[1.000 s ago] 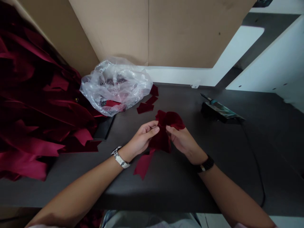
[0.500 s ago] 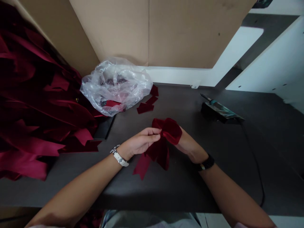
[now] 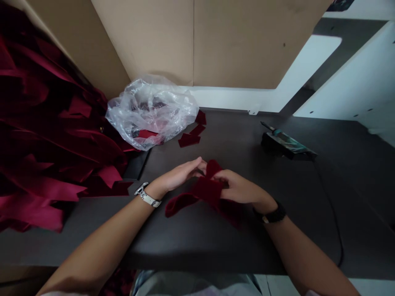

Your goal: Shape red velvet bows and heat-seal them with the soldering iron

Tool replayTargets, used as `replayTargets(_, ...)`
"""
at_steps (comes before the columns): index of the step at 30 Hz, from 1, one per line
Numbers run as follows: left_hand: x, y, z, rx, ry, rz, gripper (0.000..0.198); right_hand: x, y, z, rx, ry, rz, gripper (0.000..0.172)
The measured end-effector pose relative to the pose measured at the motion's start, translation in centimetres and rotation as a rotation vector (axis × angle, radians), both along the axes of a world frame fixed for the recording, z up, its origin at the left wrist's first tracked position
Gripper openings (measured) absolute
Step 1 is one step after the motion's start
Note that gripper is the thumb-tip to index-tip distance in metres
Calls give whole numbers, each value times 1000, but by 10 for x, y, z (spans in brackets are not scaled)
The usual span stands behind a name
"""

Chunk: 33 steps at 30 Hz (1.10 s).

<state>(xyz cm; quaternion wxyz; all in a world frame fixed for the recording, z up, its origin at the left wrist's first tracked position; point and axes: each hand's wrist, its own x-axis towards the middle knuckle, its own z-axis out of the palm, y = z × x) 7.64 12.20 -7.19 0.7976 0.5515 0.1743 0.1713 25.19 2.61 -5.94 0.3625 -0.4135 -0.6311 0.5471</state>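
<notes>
A dark red velvet bow (image 3: 206, 190) lies low over the dark tabletop (image 3: 216, 238) between my two hands. My left hand (image 3: 179, 176), with a white watch on its wrist, pinches the bow's upper fold with fingers pressed together. My right hand (image 3: 239, 190), with a black wristband, grips the bow's middle from the right, thumb on top. One ribbon tail (image 3: 177, 204) trails left toward me; another part lies dark under my right hand.
A big heap of red ribbon pieces (image 3: 46, 139) fills the left side. A crumpled clear plastic bag (image 3: 151, 109) sits behind, with small red scraps (image 3: 189, 137) beside it. A corded tool on a black stand (image 3: 285, 144) rests at the right. Cardboard walls stand at the back.
The bow has come down from a raised, upright hold to lie flatter near the table. Both hands have lowered with it and the tail has swung to the left.
</notes>
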Motion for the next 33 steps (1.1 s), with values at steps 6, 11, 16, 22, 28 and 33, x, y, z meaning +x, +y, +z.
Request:
replayTargets(6, -9, -1, 20, 182, -33, -138, 76, 0, 10, -11, 81, -185, -87, 12)
replayTargets(11, -31, 15, 42, 571, 310, -507, 58, 7, 10, -14, 121, -313, -195, 19)
replayTargets(16, -19, 4, 33, 1034, 241, 159, 26, 7, 10, -16, 134, -306, -195, 18)
replayTargets(22, -3, -4, 8, 870, 192, -7, 16, 8, 12, -11, 82, -205, -246, 13)
replayTargets(28, 3, -5, -2, 431, 79, 25, 19, 13, 12, 1, 55, -118, -259, 13)
replayTargets(33, 9, -12, -3, 320, 118, 110, 21, 15, 12, 3, 33, -90, -299, 14)
